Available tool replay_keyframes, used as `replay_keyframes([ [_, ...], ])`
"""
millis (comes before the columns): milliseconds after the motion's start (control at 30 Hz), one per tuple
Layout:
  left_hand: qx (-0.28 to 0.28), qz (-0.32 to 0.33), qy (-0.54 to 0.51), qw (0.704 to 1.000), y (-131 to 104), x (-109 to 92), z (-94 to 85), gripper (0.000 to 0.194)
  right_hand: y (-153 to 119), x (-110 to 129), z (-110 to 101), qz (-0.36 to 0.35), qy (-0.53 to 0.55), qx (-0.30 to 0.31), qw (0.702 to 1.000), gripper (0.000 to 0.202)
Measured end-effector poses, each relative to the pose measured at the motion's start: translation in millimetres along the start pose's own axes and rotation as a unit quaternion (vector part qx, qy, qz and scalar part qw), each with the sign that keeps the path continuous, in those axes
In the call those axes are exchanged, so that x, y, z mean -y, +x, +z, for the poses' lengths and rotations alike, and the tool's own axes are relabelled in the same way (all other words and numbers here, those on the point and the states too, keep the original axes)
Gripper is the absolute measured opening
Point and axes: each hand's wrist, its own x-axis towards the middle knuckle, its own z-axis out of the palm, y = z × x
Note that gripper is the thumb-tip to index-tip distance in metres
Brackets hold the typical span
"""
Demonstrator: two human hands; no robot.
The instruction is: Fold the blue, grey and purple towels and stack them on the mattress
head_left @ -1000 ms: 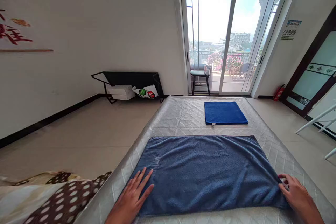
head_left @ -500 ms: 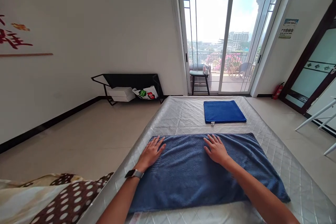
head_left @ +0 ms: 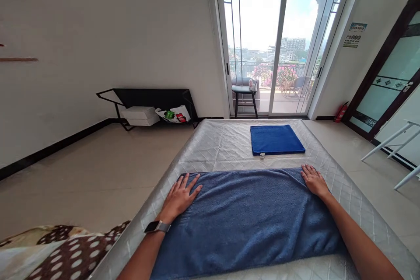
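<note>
A greyish-blue towel (head_left: 243,214) lies spread across the mattress (head_left: 210,148), with soft wrinkles toward its right side. My left hand (head_left: 180,194) rests flat on its far left corner, fingers apart, a watch (head_left: 157,226) on the wrist. On the far right corner lies my right hand (head_left: 314,179), palm down with the fingers stretched out. Beyond the spread towel sits a brighter blue folded towel (head_left: 277,140) with a small white tag on its near edge; neither hand touches it.
Brown polka-dot fabric (head_left: 75,256) lies at lower left beside the mattress. A black rack (head_left: 151,98) with a white box (head_left: 139,116) stands by the wall. A stool (head_left: 244,89) is at the glass door, a fire extinguisher (head_left: 341,112) and white-legged furniture (head_left: 389,142) at right.
My right hand has slid right across the towel, from its middle to its far right corner. My left hand stays at the left corner. The view has shifted slightly right.
</note>
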Motion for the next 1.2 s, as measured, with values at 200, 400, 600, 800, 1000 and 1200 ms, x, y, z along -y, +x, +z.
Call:
replay_keyframes([
  [200,-0.019,0.016,-0.006,1.000,11,2,-4.0,0.059,9,-6,-10,0.025,0.012,-0.077,0.997,0.037],
  [400,-0.026,0.021,-0.008,0.999,16,0,8.5,0.058,14,-9,-15,0.048,-0.006,-0.111,0.993,0.028],
  [600,-0.028,0.001,-0.002,1.000,15,-3,9.1,0.060,2,20,-1,-0.015,-0.002,-0.150,0.989,0.038],
  [800,-0.024,-0.022,0.009,0.999,12,1,11.4,0.063,-9,25,17,-0.095,0.035,-0.049,0.994,0.050],
  [1000,-0.011,-0.032,0.006,0.999,10,2,11.5,0.064,0,-5,10,-0.034,0.014,-0.010,0.999,0.055],
  [1200,-0.025,-0.049,0.013,0.998,14,-18,-11.7,0.066,11,-15,7,0.000,0.160,-0.019,0.987,0.050],
])
